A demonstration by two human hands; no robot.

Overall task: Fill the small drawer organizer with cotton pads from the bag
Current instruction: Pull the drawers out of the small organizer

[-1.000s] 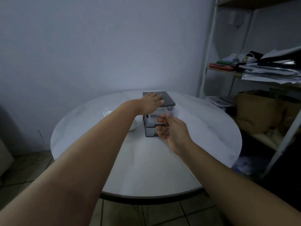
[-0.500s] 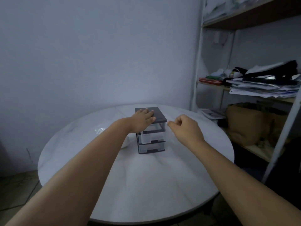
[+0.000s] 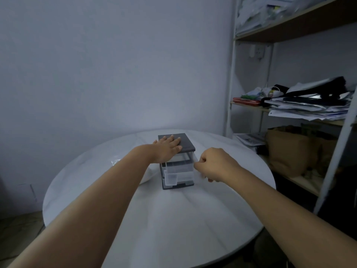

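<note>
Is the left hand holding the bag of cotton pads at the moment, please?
No, the left hand lies flat on the dark top of the drawer organizer.

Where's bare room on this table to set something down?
Free: near half of the round white table, between both forearms, before the grey-topped clear drawer organizer; also the right rim. Crowded: left of it, where the clear plastic bag lies.

Left hand (image 3: 168, 149) flat, right hand (image 3: 214, 165) curled
</note>
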